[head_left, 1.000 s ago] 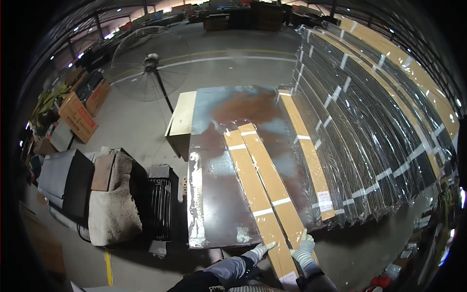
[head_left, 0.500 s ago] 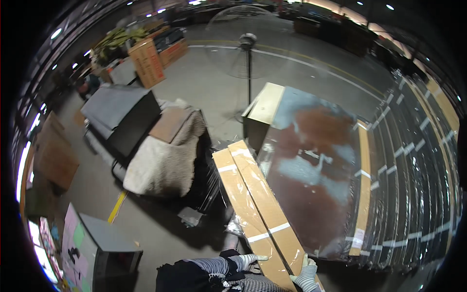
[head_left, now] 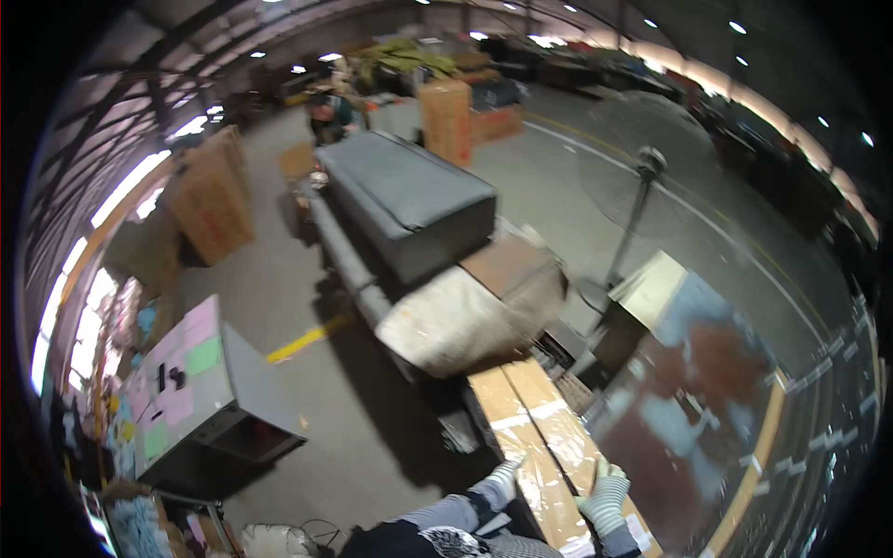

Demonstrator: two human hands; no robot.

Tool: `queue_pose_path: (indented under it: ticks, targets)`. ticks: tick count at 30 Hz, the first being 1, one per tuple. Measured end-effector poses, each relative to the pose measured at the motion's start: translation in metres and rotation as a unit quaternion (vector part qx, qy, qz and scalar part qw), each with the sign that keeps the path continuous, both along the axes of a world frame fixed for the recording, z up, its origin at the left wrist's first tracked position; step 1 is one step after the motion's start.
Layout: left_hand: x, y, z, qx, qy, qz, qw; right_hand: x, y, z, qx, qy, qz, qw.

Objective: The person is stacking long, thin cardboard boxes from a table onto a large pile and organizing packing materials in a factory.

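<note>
Two long, narrow cardboard packages, a left one (head_left: 507, 409) and a right one (head_left: 551, 402), lie side by side in front of me, wrapped in shiny clear film with white tape across them. My left hand (head_left: 507, 471), in a pale glove, grips the outer left edge of the pair. On the opposite edge, my right hand (head_left: 606, 495) in a striped glove is closed around the right package, its fingers over the top. The packages' far ends reach the pale cloth cover (head_left: 446, 316). Their undersides are hidden.
A worn brown-and-blue tabletop (head_left: 651, 418) stands at right, beside dark film-wrapped panels (head_left: 809, 456). Beyond it is a pedestal fan (head_left: 649, 163). A grey block (head_left: 409, 186) rests ahead; a grey cabinet (head_left: 256, 381) stands left. Another person (head_left: 327, 116) is far off near cartons (head_left: 446, 121).
My view has swung left, so the surroundings shift right. The two packages, held in both hands, have turned left with me, their far ends now at the cloth cover.
</note>
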State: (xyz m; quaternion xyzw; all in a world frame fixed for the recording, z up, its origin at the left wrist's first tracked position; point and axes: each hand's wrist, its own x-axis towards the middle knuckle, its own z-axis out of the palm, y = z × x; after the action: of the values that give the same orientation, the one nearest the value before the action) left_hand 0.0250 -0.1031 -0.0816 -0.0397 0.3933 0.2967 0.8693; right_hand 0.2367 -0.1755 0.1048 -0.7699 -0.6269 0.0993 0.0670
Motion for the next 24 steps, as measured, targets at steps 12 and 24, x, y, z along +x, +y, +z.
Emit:
queue_pose_path:
  ticks: [12, 24]
  targets:
    - [-0.011, 0.062, 0.075, 0.014, 0.004, 0.115, 0.993, -0.022, 0.051, 0.062, 0.061, -0.037, 0.1, 0.992]
    - [-0.004, 0.098, 0.008, 0.132, 0.083, -0.076, 0.985, -0.002, 0.082, 0.029, -0.025, 0.008, 0.045, 0.999]
